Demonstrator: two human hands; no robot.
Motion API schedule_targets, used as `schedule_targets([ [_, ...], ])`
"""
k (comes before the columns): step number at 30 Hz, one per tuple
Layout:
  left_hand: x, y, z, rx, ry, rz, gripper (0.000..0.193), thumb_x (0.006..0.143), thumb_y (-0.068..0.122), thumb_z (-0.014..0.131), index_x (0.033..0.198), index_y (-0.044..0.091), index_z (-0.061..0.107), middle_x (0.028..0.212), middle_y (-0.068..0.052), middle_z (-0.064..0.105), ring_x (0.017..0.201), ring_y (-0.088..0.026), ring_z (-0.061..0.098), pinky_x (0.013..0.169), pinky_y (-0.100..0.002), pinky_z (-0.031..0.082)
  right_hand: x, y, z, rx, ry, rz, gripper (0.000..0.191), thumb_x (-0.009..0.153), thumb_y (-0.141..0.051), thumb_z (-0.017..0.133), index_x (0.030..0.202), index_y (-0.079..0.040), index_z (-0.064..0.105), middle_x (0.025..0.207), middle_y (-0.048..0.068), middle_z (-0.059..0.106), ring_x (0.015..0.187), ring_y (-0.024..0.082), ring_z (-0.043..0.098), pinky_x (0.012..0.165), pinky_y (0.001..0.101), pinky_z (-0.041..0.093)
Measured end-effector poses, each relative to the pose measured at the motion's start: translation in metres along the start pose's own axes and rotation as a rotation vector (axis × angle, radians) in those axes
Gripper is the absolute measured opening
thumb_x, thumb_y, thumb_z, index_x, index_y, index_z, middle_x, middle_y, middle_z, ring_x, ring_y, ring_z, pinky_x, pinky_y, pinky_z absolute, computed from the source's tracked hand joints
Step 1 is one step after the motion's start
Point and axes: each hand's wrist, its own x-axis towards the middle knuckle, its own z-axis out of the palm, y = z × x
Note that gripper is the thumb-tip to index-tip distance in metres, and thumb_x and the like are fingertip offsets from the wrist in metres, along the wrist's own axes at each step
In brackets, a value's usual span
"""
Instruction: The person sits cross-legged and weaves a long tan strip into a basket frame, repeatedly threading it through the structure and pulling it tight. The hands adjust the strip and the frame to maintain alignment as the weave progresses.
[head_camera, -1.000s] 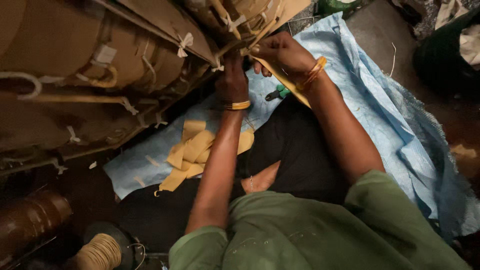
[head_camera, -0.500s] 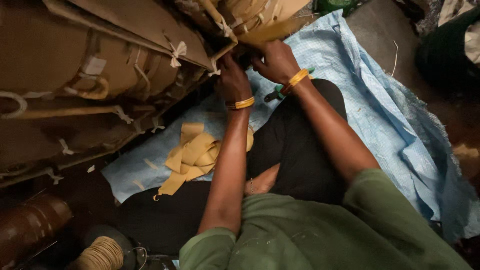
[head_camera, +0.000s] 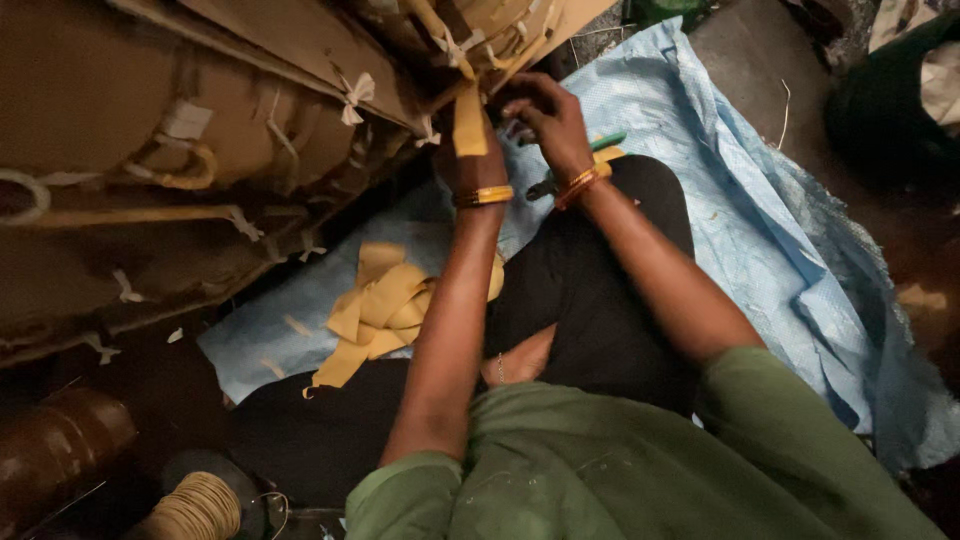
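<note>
Looks like wrapping and tying work on a big brown winding (head_camera: 190, 130) filling the upper left of the frame. Plenty already done, judging by it: several white ties (head_camera: 357, 92) knotted along the brown wrapped surface, yellow sleeving loop (head_camera: 185, 170) in place further left. Current spot sits at top centre, where a short yellow tape strip (head_camera: 470, 122) hangs down from the bundle. Left hand (head_camera: 470, 160) up against that strip, fingers mostly hidden behind it, so can't tell for sure whether pinching or just pressing. Right hand (head_camera: 540, 115) just beside it, fingers curled in as if nipping something small, exact grip too blurred to call. Still to go, probably: a loose pile of yellow tape (head_camera: 385, 310) lying on the blue sheet (head_camera: 760, 240) at centre left. Spool of tan cord (head_camera: 195, 505) parked bottom left, untouched. Green-handled tool (head_camera: 606, 142) resting on the lap near the right wrist.
</note>
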Motion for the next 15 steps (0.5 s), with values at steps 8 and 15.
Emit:
schedule_targets([
  [8,0.018,0.01,-0.003,-0.135,-0.04,0.046,0.029,0.106,0.017,0.052,0.129,0.004,0.063,0.108,-0.016,0.073,0.096,-0.029,0.072,0.078,-0.036,0.058,0.014,0.008,0.017,-0.353,-0.07,-0.224,0.038,0.086,-0.009,0.079,0.122,-0.002,0.07,0.116,0.014,0.073,0.099,0.021,0.072,0.086,0.0338,0.059],
  [15,0.011,0.016,-0.02,0.205,-0.097,0.049,0.02,0.107,0.018,0.056,0.125,0.014,0.065,0.102,-0.01,0.075,0.092,-0.027,0.074,0.076,-0.038,0.058,0.007,-0.002,0.026,-0.553,0.015,-0.25,0.04,0.085,-0.017,0.08,0.12,-0.002,0.069,0.107,0.019,0.076,0.089,0.025,0.075,0.078,0.0351,0.057],
])
